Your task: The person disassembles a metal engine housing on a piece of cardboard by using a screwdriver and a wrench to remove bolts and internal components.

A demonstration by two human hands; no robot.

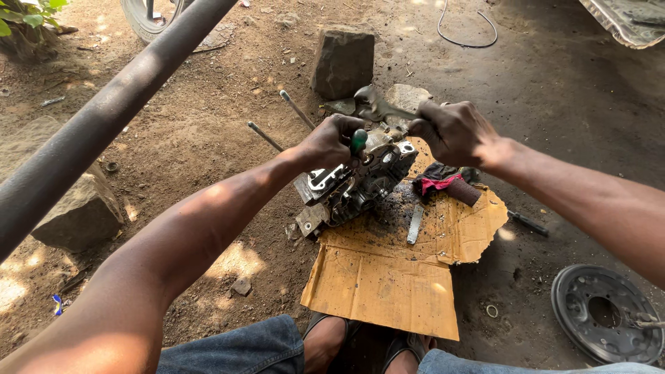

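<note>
A greasy metal engine block [353, 183] rests on the far edge of a torn cardboard sheet [388, 277] on the dirt. My left hand [331, 140] is closed around a green-handled tool [357, 141] held against the top of the block. My right hand [450, 130] grips a dark metal part [377, 105] that sticks out to the left above the block. Which tip the green tool has is hidden by my fingers.
A flat metal strip [415, 223], a red and black rag [438, 181] and a dark handle [463, 191] lie on the cardboard. Stones [342, 62] [80, 215], two thin rods [296, 108], a round metal hub plate [606, 313] and a thick pipe [104, 118] surround it.
</note>
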